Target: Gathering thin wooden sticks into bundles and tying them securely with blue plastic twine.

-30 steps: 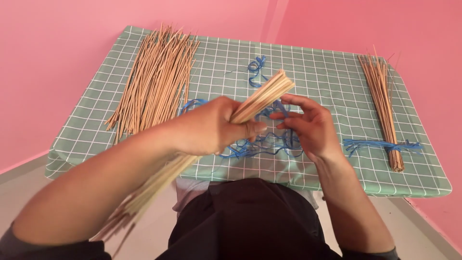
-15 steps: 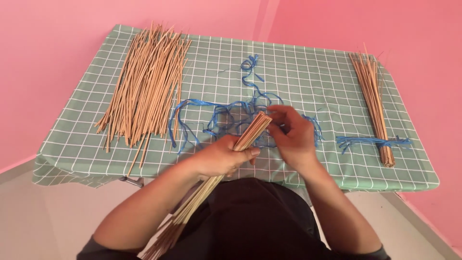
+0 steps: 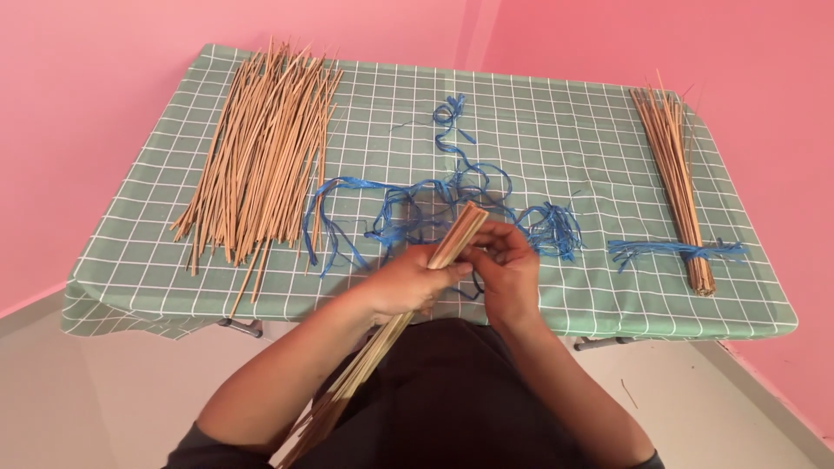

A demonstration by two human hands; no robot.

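The left hand (image 3: 408, 282) has its fingers clamped round a bundle of thin tan sticks (image 3: 439, 265), gripping it near its upper end. The right hand (image 3: 504, 265) sits just beside it, fingers curled together and touching the bundle's top end; whether they pinch anything is too small to tell. The bundle's long axis runs diagonally, from its cut end over the desk's near edge, down and left past the person's lap. Just beyond both hands, a tangle of blue string (image 3: 434, 208) lies on the green checked desk (image 3: 565, 130), nearer the right hand. A loose pile of sticks (image 3: 261, 152) lies far left; a tied bundle (image 3: 682, 182) with blue string lies far right.
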